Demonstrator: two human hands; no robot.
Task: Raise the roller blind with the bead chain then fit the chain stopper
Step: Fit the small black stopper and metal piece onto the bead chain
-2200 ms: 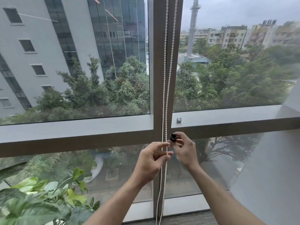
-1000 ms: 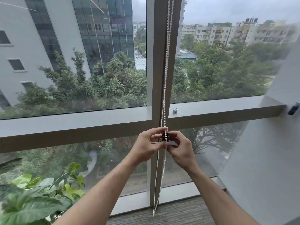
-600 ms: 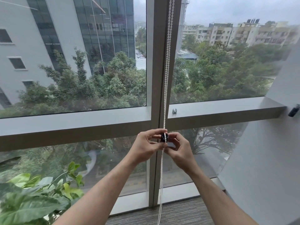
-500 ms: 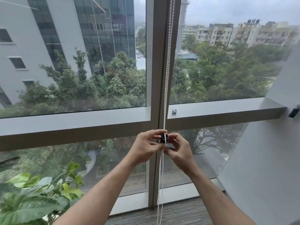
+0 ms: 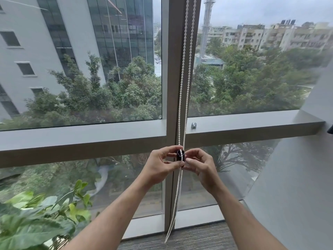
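While hanging before the window frame's upright (image 5: 171, 87), white bead chain (image 5: 182, 87) pinched at black chain stopper (image 5: 180, 156) between fingertips of left hand (image 5: 158, 167) and right hand (image 5: 202, 166).

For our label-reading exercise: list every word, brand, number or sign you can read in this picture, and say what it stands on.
None can be read.
The black chain stopper, the bead chain and the small clip on the window frame show no print.
Any signs on the buildings outside are too far and blurred to tell.
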